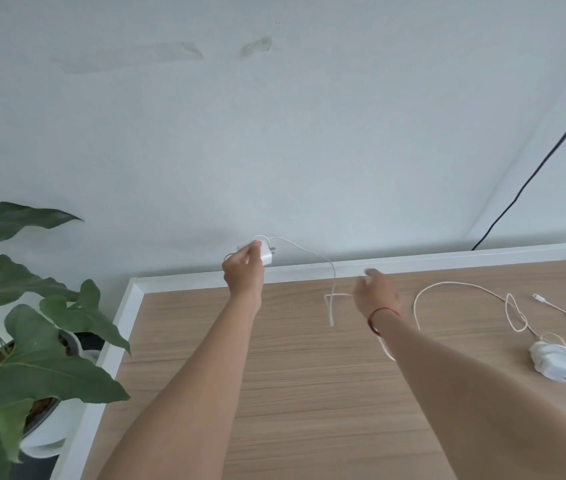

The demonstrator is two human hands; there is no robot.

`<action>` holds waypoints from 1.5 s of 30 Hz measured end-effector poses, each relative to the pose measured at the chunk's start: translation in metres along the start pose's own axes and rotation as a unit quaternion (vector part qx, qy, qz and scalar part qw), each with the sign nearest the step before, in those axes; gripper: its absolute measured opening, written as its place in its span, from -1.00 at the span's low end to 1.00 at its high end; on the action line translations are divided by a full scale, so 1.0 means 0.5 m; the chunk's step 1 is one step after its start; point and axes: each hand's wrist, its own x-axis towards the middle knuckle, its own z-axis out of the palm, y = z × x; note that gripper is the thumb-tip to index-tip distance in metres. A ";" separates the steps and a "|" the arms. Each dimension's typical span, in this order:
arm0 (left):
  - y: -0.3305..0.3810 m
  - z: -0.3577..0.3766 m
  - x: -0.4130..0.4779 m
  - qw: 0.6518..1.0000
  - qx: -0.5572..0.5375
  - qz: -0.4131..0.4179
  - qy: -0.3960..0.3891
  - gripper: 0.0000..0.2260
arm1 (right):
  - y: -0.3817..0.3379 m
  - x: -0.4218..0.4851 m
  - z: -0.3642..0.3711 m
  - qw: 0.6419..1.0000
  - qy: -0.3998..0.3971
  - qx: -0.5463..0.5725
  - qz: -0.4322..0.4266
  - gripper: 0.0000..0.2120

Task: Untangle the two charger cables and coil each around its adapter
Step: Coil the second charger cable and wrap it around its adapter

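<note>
Wooden table (309, 393), white adapter (267, 255) in left hand (241, 271) (right hand (376, 292) near cable (312, 253))

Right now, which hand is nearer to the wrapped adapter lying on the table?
Right. The right hand hovers left of the wrapped adapter; the left hand is farther left, holding the other adapter.

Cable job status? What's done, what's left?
Done: one adapter on the table looks wrapped, though loose cable trails beside it. In hand: left hand holds the other adapter raised; its cable drops toward the blurred right hand, grip unclear. Left: coil that cable, tidy the loose one. Whether the two are fully untangled, I cannot tell.
</note>
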 end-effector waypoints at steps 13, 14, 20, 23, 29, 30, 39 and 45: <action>0.054 0.005 -0.066 0.972 -0.057 -0.089 -0.210 -0.78 | -0.196 -0.055 0.020 0.953 -0.110 0.238 -0.153 -0.39; 0.061 0.001 -0.068 0.969 -0.064 -0.092 -0.220 -0.78 | -0.190 -0.056 0.018 0.950 -0.117 0.249 -0.144 -0.42; 0.069 -0.012 -0.089 0.956 -0.098 -0.101 -0.258 -0.76 | -0.190 -0.076 0.020 0.905 -0.151 0.396 -0.046 -0.50; 0.084 -0.034 -0.090 0.949 -0.108 -0.116 -0.273 -0.81 | -0.165 -0.067 0.011 0.886 -0.166 0.434 -0.002 -0.64; 0.128 -0.074 -0.079 0.947 -0.128 -0.104 -0.276 -0.86 | -0.067 -0.024 0.015 0.983 -0.113 0.145 0.007 -0.70; 0.133 -0.071 -0.079 0.953 -0.110 -0.094 -0.266 -0.84 | -0.061 -0.032 0.018 0.984 -0.164 0.066 -0.001 -0.61; 0.138 -0.049 -0.103 0.958 -0.076 -0.095 -0.261 -0.79 | -0.194 -0.077 0.017 0.945 -0.070 0.055 -0.315 -0.26; 0.170 -0.059 -0.105 0.940 -0.191 -0.078 -0.271 -0.85 | -0.191 -0.098 0.028 0.939 -0.107 0.150 -0.292 -0.74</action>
